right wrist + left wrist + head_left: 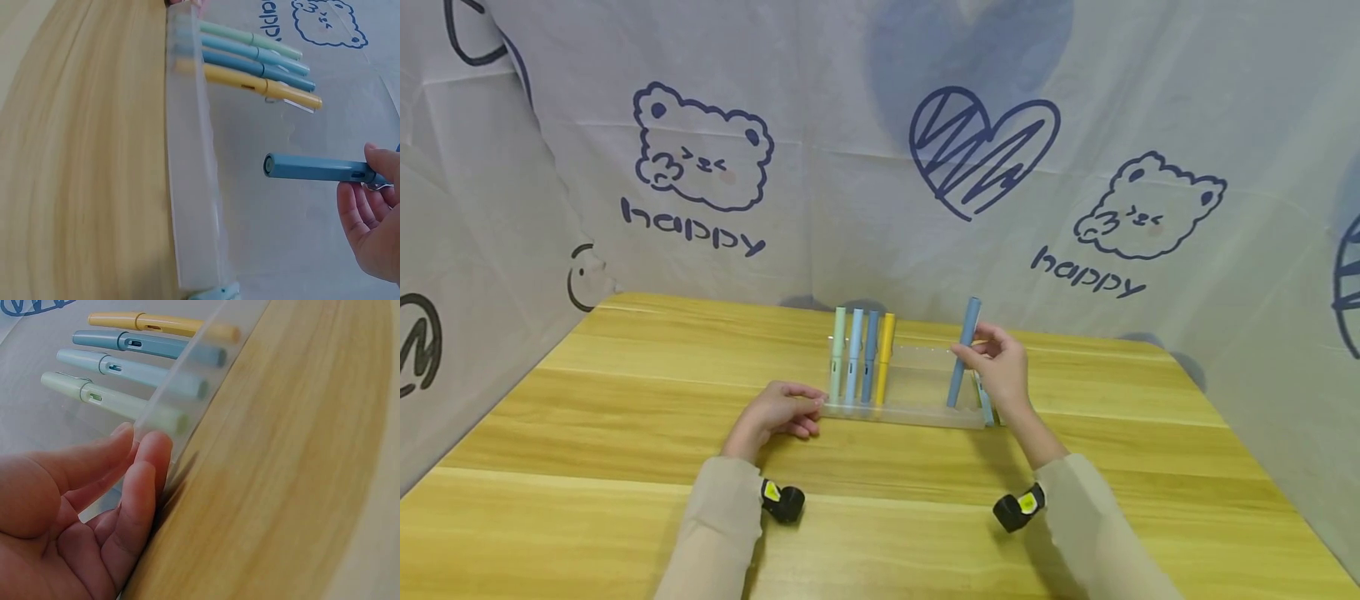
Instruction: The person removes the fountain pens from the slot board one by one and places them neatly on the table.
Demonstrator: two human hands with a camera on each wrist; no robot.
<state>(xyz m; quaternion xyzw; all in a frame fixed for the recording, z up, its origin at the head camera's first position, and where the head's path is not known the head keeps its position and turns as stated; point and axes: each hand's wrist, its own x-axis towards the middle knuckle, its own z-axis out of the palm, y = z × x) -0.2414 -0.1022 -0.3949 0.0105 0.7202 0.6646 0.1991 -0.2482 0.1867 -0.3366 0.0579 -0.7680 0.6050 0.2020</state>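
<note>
My right hand (1006, 372) pinches a blue pen (315, 167) between thumb and fingers, its lower end hanging over the right part of a clear plastic pen rack (917, 414). In the right wrist view that end stands apart from the rack's front lip. With thumb and fingertips, my left hand (94, 506) grips the rack's left end. Four pens stand side by side in the rack's left part: a light green pen (839, 350), a light blue pen (855, 350), a darker blue pen (870, 350) and a yellow pen (886, 350).
At the rack's right end, partly behind my right hand, lies another light blue-green pen (985, 404). The rack sits on a wood-grain table (880, 533). Behind the table hangs a white cloth (842, 208) with printed bears and hearts.
</note>
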